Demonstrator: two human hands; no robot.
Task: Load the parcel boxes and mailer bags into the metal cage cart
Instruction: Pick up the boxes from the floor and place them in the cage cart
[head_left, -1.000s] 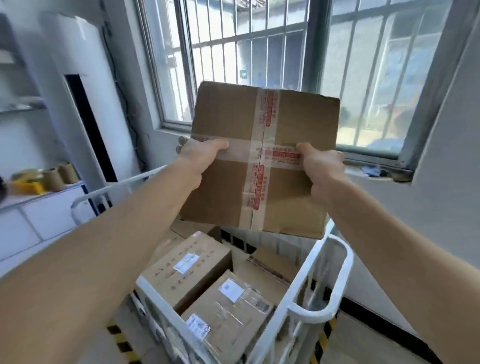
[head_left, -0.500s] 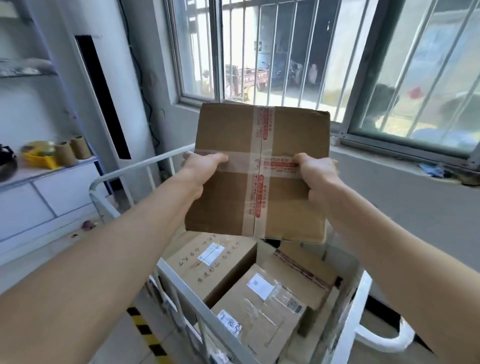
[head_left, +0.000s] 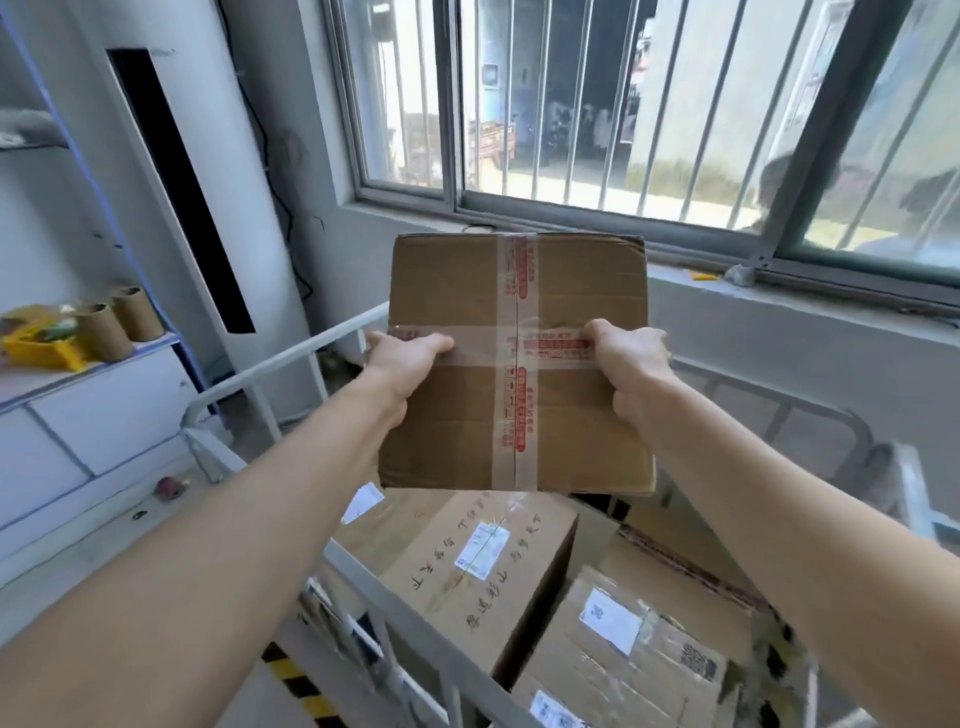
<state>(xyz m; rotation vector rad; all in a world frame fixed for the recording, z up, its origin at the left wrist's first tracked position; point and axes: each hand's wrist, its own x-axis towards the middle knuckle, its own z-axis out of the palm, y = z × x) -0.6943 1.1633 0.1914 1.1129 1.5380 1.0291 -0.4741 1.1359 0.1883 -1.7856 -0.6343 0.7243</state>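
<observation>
A flat brown parcel box (head_left: 457, 415), crossed with clear tape printed in red, hangs in the air above the metal cage cart (head_left: 280, 361). My left hand (head_left: 402, 358) grips its left edge, thumb on top. On the right edge my right hand (head_left: 631, 358) grips the same way. Inside the cart lie several taped cardboard boxes, among them one with black handwriting (head_left: 467, 571) and one with white labels (head_left: 634, 649).
A barred window (head_left: 571, 104) and its concrete sill run behind the cart. At left stands a white shelf (head_left: 78, 374) with a yellow tray (head_left: 36, 343) and cardboard tape cores (head_left: 104, 332). Yellow-black hazard tape (head_left: 296, 686) marks the floor.
The box has come down and forward over the cart, both hands keeping their hold. The view has shifted, bringing the cart's far rail and more of its boxes into sight.
</observation>
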